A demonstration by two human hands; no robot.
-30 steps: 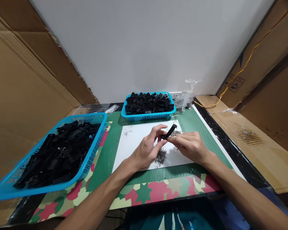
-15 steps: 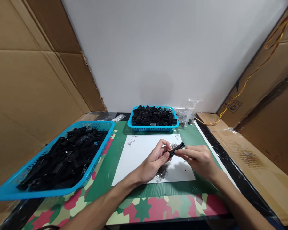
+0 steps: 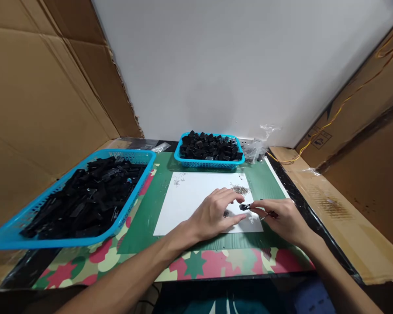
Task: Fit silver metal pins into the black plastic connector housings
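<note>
My right hand (image 3: pixel 281 216) pinches a small black plastic part (image 3: pixel 245 206) between thumb and fingers, above the right side of a white sheet (image 3: pixel 186 209). A thin metal tool (image 3: pixel 265 215) also shows under its fingers; its kind is unclear. Just left of the part, my left hand (image 3: pixel 218 211) is open, thumb and fingers spread around the part's near end without visibly gripping it. Beyond the hands, a pile of tiny metal pieces (image 3: pixel 239 189) lies on the sheet. A second dark pile (image 3: pixel 227 213) is mostly hidden by my left hand.
A large blue basket (image 3: pixel 85 242) of black plastic parts stands at the left. Behind the sheet is a smaller blue basket (image 3: pixel 209 164) full of black pieces. Clear plastic bags (image 3: pixel 254 150) lie beside it. Cardboard walls flank the table, and a yellow wire (image 3: pixel 327 125) hangs at right.
My left hand has let go of the black plastic part and spread its fingers. The part now sits in my right hand, pointing left. The view has tilted slightly downward.
</note>
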